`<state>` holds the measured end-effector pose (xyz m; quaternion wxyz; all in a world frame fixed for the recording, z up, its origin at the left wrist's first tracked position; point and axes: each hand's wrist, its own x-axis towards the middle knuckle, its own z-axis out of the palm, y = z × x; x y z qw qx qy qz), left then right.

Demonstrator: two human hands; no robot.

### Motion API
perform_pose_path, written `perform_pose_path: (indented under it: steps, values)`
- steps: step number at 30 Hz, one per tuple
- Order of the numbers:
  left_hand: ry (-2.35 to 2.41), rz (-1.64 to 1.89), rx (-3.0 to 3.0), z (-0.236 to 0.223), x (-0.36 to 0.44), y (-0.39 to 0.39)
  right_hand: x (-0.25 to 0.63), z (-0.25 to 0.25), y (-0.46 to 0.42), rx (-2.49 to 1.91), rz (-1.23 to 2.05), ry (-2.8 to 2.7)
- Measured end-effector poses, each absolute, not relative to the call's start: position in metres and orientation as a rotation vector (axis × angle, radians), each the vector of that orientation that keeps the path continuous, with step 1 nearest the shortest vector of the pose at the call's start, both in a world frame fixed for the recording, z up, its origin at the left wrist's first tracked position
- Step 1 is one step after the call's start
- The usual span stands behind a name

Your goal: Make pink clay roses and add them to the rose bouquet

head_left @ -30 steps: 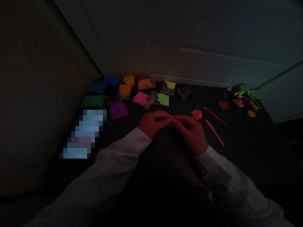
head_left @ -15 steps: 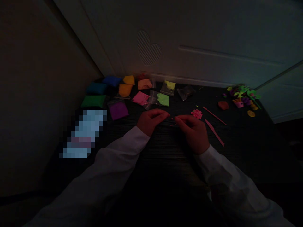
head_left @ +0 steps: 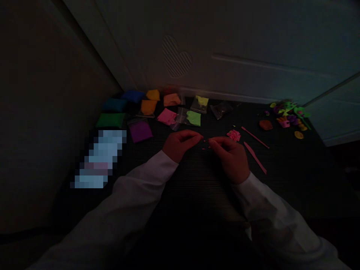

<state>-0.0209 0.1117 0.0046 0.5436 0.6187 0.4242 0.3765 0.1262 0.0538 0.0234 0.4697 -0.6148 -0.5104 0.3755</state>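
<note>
I see left hand [head_left: 180, 146] and right hand [head_left: 232, 159] slightly apart, fingertips pinched, contents unclear; pink cluster [head_left: 234, 135] just beyond right hand looks formed, pink bits [head_left: 203, 149] between hands remain loose

Very dim, near-black shadow at lower centre, one bright pixelated patch [head_left: 102, 153] at left

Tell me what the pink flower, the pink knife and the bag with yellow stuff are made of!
Pink flower: probably soft clay, matte-looking, as its petals seem pinched and ruffled.
Pink knife: likely plastic, one even colour with clean edges; too dim to judge shine.
Yellow-filled bag: seems thin clear plastic, since the dark table shows through.
</note>
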Motion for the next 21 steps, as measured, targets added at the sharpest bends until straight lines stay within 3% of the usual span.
perform_pose_path:
  steps: [13, 21]
  values:
    - [0.977, 0.892, 1.463, 0.007, -0.02, 0.109, 0.127, 0.013, 0.058, -1.358, 1.33, -0.963]
    - [1.056, 0.895, 1.437, 0.002, -0.021, 0.114, 0.132, 0.016, 0.058, -1.322, 1.352, -0.925]
